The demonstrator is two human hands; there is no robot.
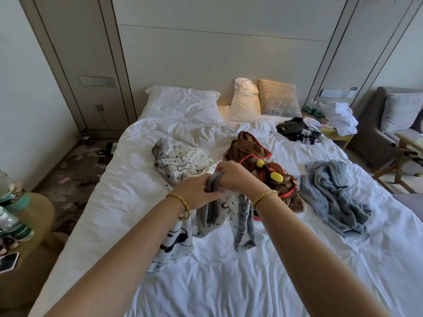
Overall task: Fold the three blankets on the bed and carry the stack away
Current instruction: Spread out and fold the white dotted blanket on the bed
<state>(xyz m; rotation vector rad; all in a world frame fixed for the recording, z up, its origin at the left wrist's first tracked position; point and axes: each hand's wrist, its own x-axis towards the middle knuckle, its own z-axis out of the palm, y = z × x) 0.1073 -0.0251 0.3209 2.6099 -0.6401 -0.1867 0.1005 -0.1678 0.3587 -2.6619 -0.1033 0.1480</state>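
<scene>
We find the task at an early stage. None of the three blankets reads as folded, and no stack exists yet.

The white patterned blanket (183, 163), grey on its reverse, is the one in hand. Both hands meet over the middle of the bed (229, 282): the left hand (196, 193) and the right hand (235, 177) each grip a bunched grey edge of it, fingers curled round the cloth, the two hands touching or nearly so. Part of this blanket hangs below the hands in loose folds; the rest lies crumpled on the sheet beyond them.

The brown blanket (249, 147), red-trimmed with yellow pompoms, lies heaped just behind the right hand. The grey-blue blanket (336, 193) lies crumpled well to the right, untouched.

Remaining, in our judgement: all three folds, the stacking, and the carry.

Hard to assess: whether the hands hold two corners or one gathered edge (the cloth hides the fingertips). The right wrist covers the near part of the brown blanket. The dark tangle of devices and cables (297, 131) near the pillows cannot be identified further.
</scene>
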